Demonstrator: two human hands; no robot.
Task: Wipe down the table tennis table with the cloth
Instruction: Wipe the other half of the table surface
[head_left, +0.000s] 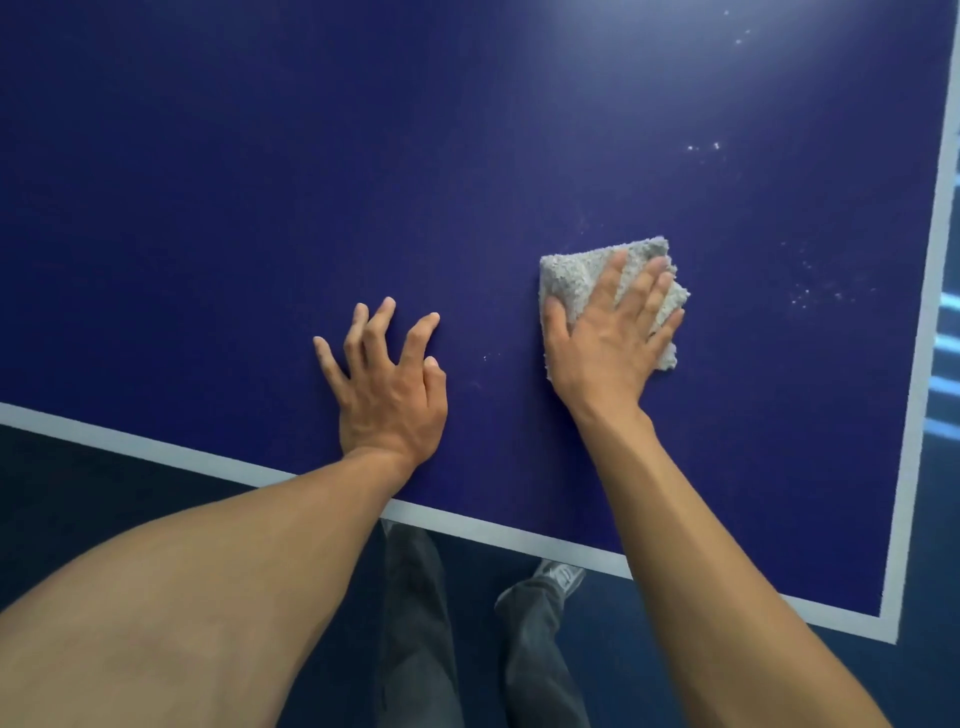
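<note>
Standing at the near edge of a dark blue bench, a person is pictured from above, with grey trousers and one grey shoe seen on the dark floor below the bench's rim. Both bare forearms are stretched forward across the white border line that is painted along the near edge. The left hand is planted on the blue surface just past that line; its fingers are spread apart and bent, only the tips are set down, and nothing is held in it. To its right, and a little farther in, the right hand is laid flat on a folded grey cloth, with the fingers kept straight and close together and the palm pressed down on the fabric rather than curled round it. The cloth is spread on the right part of the visible surface, near the left hand but apart from it, and its fluffy upper corner and right edge are left uncovered. Pale specks are scattered over the surface to the right of the cloth and farther up the right side. A second white line is drawn down the right edge, meeting the near one at the corner. At the far end, the blue top is washed out by a patch of glare.
</note>
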